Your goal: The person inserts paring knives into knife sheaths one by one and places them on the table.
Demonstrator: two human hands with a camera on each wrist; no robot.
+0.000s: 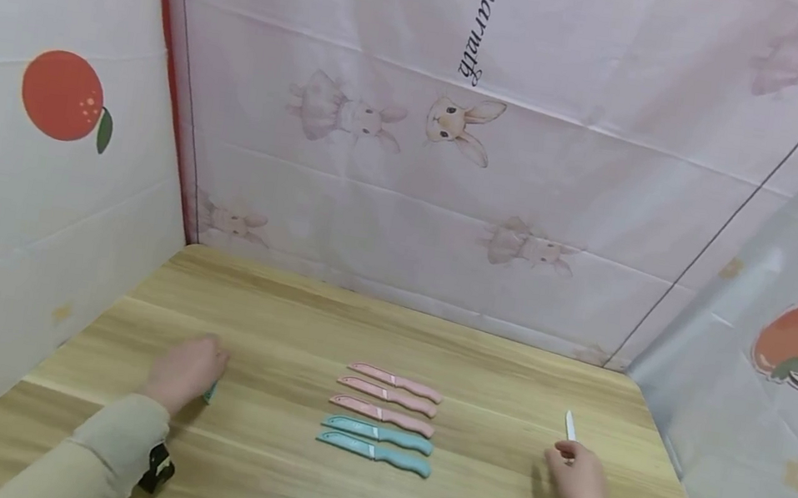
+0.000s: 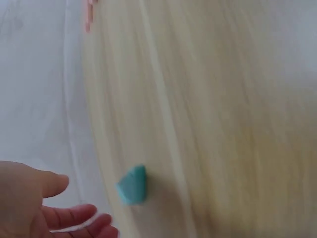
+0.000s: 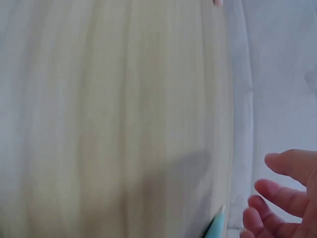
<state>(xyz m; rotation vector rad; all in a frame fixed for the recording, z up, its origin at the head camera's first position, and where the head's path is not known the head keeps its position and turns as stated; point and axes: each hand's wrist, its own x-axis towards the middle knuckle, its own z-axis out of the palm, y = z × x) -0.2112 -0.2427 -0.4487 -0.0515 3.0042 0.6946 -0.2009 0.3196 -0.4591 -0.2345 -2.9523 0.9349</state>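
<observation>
My left hand (image 1: 189, 373) is low over the left of the table, beside a small teal piece, probably a knife sheath (image 1: 209, 392). In the left wrist view the sheath (image 2: 132, 186) lies apart from my loosely bent fingers (image 2: 69, 215). At the right, my right hand (image 1: 580, 482) is by a knife whose pale blade (image 1: 570, 425) points away; the hand hides the rest. The right wrist view has a teal pointed piece (image 3: 216, 225) at the bottom edge, with nothing between thumb and relaxed fingers (image 3: 282, 198).
Between the hands lie three pink sheathed knives (image 1: 387, 395) and two teal sheathed knives (image 1: 377, 444), in a near-parallel column with handles to the right. Printed cloth walls (image 1: 387, 222) close off the wooden table (image 1: 286, 301) at the back and both sides.
</observation>
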